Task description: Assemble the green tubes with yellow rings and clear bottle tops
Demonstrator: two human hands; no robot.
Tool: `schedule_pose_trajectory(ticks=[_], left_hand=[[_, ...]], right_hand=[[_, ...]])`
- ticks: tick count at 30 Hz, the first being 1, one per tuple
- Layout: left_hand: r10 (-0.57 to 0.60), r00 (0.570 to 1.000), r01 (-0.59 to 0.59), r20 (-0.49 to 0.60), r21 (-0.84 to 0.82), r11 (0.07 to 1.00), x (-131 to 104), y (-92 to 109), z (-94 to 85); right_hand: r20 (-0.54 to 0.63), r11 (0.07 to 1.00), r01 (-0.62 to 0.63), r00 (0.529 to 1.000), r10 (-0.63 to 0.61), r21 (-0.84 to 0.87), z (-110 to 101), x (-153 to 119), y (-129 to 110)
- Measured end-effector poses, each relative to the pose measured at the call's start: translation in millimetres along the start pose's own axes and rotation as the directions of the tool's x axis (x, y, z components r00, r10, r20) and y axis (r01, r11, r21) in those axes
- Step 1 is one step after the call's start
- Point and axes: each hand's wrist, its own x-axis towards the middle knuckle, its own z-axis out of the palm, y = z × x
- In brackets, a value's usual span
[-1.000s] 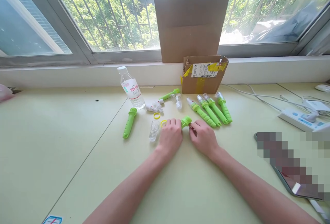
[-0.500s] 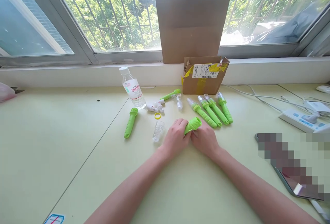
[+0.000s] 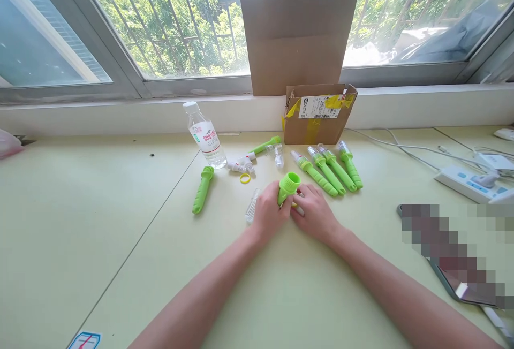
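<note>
My left hand (image 3: 268, 210) is wrapped round a hollow green plastic handle (image 3: 289, 183), whose threaded open end points up. Close beside it, my right hand (image 3: 316, 214) has its fingers bent and pinched together; a bit of yellow shows by the fingertips, but most of what they hold is hidden. A clear ribbed plastic cap (image 3: 251, 207) lies partly behind my left hand. Farther off are a yellow ring (image 3: 244, 178), small white-and-clear pieces (image 3: 248, 165), clear parts (image 3: 278, 156) and a thin green handle (image 3: 265, 145). Another green handle (image 3: 203, 190) lies to the left.
Several green handles with clear caps (image 3: 329, 169) lie in a row at right. Behind stand a cardboard box (image 3: 315, 129) and a water bottle (image 3: 206, 137). A power strip (image 3: 461, 184), cables and a phone (image 3: 445, 279) occupy the right side.
The green handle has tipped more upright and shifted slightly left in my left hand. My right hand has turned, showing its fingers and some yellow. My left hand now covers more of the clear cap.
</note>
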Motion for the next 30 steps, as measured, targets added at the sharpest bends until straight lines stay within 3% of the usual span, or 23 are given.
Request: schedule_pose_trajectory(ticks=[5, 15, 30], left_hand=[[0.006, 1.000, -0.004, -0.028, 0.096, 0.995, 1.3, -2.5, -0.7], [0.110, 0.994, -0.111, 0.016, 0.222, 0.969, 0.5, -3.1, -2.0], [0.078, 0.995, -0.095, 0.061, 0.342, 0.935, 5.0, -8.4, -3.9]], right_hand=[[0.002, 0.999, -0.024, 1.000, 0.024, 0.026, 0.5, 0.7, 1.7], [-0.201, 0.992, -0.090, 0.974, 0.107, 0.092, 2.3, 0.6, 5.6], [-0.352, 0.945, -0.107, 0.910, 0.218, 0.310, 0.6, 0.7, 8.4]])
